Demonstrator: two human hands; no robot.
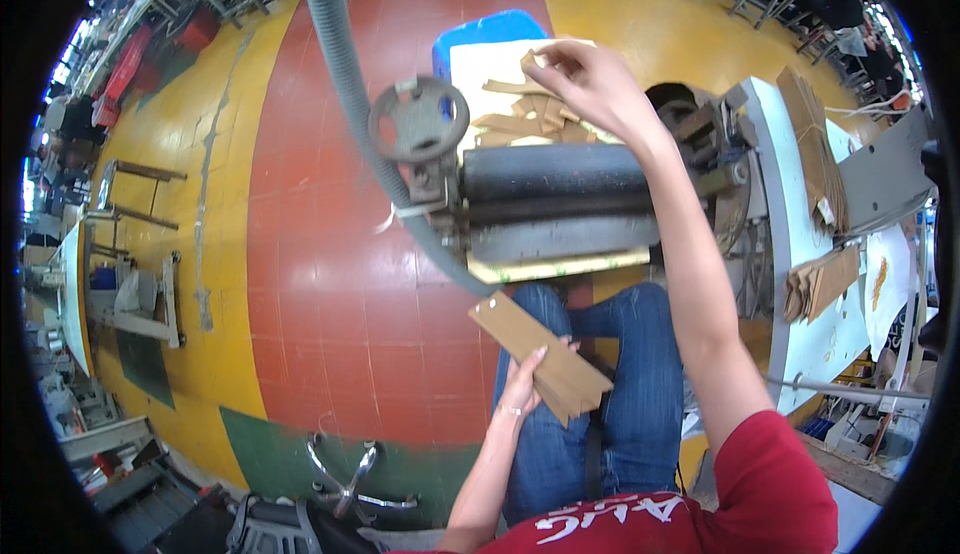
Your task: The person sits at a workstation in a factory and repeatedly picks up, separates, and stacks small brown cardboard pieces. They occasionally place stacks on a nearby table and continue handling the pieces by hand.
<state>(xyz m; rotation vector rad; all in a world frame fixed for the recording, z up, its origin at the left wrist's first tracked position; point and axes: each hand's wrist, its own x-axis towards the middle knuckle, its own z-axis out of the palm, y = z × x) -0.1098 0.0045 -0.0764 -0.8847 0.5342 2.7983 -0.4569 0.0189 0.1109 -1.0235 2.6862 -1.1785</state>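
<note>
1. Tan, flat and thin, the fanned strips (pixel 570 379) lie above the person's jeans (pixel 640 364), on the near side of the roller machine (pixel 555 169); whether they are leather or stiff card, I cannot tell.
2. The left hand (pixel 520 382) is closed around the strips near their middle, thumb on top, fingers mostly hidden beneath.
3. They should be light, and fairly stiff along their length, since both ends stick out past the grip without visible sagging.
4. Their near ends are spread apart, so the layers probably slide over one another; a firm thumb across the middle looks the best hold, and a loose one could let the fan slip.
5. The right hand (pixel 592 79) reaches beyond the rollers, thumb and fingers pinching what looks like a small tan piece (pixel 530 60).
6. Below it, loose tan pieces (pixel 545 114) overlap on a pale surface by a blue bin (pixel 487 29); these would likely lift most easily by a raised edge or corner.
7. At the right, a tan bundle (pixel 822 284) rests on the pale tabletop (pixel 815 349); being stacked, it would be better gripped across its whole thickness.
</note>
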